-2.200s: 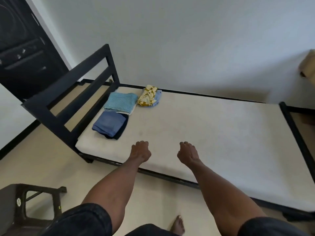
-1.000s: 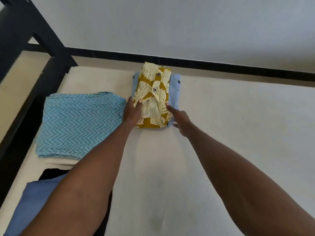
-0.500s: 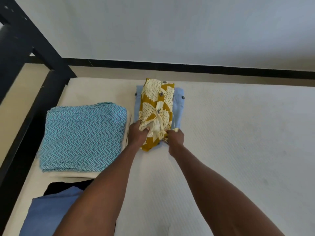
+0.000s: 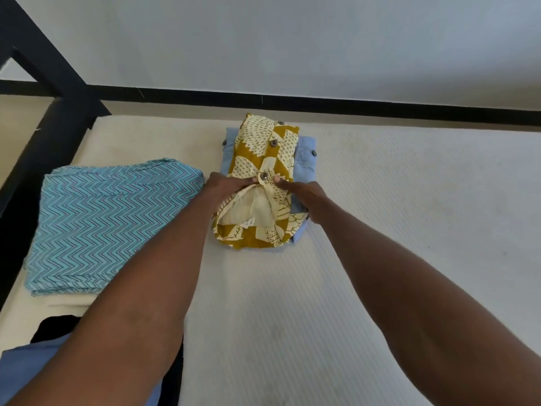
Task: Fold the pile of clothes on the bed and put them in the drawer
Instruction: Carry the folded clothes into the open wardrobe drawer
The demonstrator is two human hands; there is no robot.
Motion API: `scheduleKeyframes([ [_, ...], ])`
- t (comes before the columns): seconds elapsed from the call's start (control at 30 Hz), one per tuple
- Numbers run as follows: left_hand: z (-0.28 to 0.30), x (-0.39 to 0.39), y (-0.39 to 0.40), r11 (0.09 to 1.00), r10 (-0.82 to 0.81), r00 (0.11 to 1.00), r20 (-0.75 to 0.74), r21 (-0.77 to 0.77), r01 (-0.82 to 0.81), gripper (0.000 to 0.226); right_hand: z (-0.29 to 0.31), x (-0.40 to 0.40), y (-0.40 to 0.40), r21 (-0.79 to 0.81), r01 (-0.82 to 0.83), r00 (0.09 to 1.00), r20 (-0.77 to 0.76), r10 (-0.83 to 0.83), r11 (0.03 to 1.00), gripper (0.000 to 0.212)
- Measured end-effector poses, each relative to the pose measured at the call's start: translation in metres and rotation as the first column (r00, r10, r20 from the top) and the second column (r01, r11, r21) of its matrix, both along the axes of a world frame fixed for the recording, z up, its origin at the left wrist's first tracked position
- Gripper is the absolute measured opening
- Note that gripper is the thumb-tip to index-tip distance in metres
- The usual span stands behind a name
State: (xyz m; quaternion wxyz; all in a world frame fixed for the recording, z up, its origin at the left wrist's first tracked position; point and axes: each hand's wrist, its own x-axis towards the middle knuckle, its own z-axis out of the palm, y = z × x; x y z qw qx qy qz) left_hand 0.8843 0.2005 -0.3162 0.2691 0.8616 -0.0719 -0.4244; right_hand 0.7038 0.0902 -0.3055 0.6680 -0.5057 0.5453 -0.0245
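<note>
A mustard and cream patterned shirt (image 4: 263, 153) lies folded on top of a light blue garment (image 4: 306, 162) near the far side of the mattress (image 4: 395, 230). My left hand (image 4: 227, 187) pinches the shirt's cloth beside a dark button at its middle. My right hand (image 4: 304, 194) pinches the cloth on the other side of that button. The shirt's near part is bunched up and shows its pale inner side. A folded teal zigzag cloth (image 4: 111, 221) lies to the left on a cream garment (image 4: 73, 300).
A folded blue garment (image 4: 26, 367) over a black one (image 4: 55, 326) lies at the near left corner. The black bed frame (image 4: 46, 112) runs along the left edge. A white wall with a black skirting strip (image 4: 351, 104) stands behind the bed.
Both hands have moved from the shirt's near end up to its middle button. The near part of the shirt has lifted and bunched. The camera has come closer.
</note>
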Motion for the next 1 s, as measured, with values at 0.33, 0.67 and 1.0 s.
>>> scheduleKeyframes([
  [0.33, -0.03, -0.059, 0.039, 0.978, 0.07, 0.953, -0.295, -0.168, -0.124, 0.087, -0.034, -0.042, 0.033, 0.181, 0.126, 0.991, -0.068, -0.116, 0.975, 0.069],
  [0.67, 0.058, -0.252, 0.169, 0.996, -0.039, 0.903, -0.428, -0.086, 0.003, 0.099, 0.068, -0.243, 0.176, 0.304, 0.267, 0.951, -0.237, -0.199, 0.914, 0.057],
  [1.0, 0.221, -0.513, 0.284, 0.888, -0.458, 0.768, -0.447, -0.188, 0.42, 0.054, 0.237, -0.535, 0.373, 0.209, 0.635, 0.772, -0.197, -0.604, 0.743, 0.038],
])
